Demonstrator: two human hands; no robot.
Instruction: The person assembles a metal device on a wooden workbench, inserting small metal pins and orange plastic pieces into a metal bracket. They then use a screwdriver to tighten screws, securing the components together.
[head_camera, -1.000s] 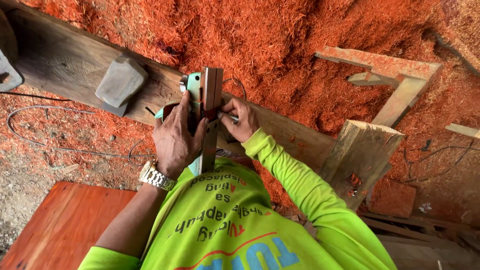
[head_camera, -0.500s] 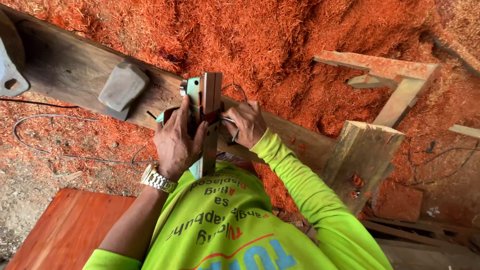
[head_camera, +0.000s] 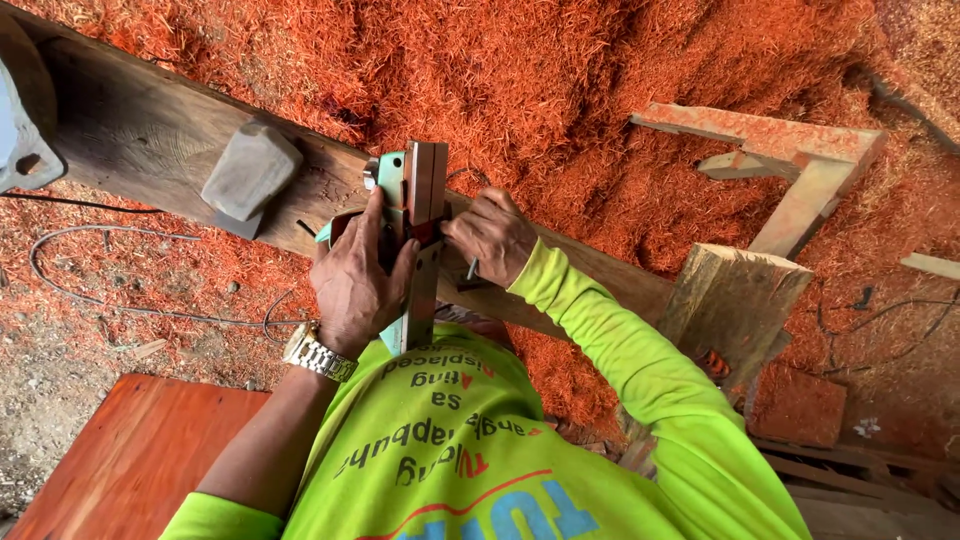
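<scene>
A narrow reddish wooden strip (head_camera: 428, 215) stands on end against the near edge of the long weathered timber beam (head_camera: 150, 135), with a teal flat tool (head_camera: 392, 185) pressed alongside it.

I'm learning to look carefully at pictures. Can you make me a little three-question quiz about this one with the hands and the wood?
1. True or false: the left hand wears a wristwatch.
2. What covers the ground beyond the long wooden beam? A) water B) reddish sawdust C) grass
3. Fill in: the grey block lies on the ____.

Key
1. True. A metal watch sits on that wrist, and the hand grips a green-handled tool together with narrow wood strips.
2. B. The sawdust is piled thick. The right hand holds a thin pointed thing near the strips.
3. Beam.
</scene>
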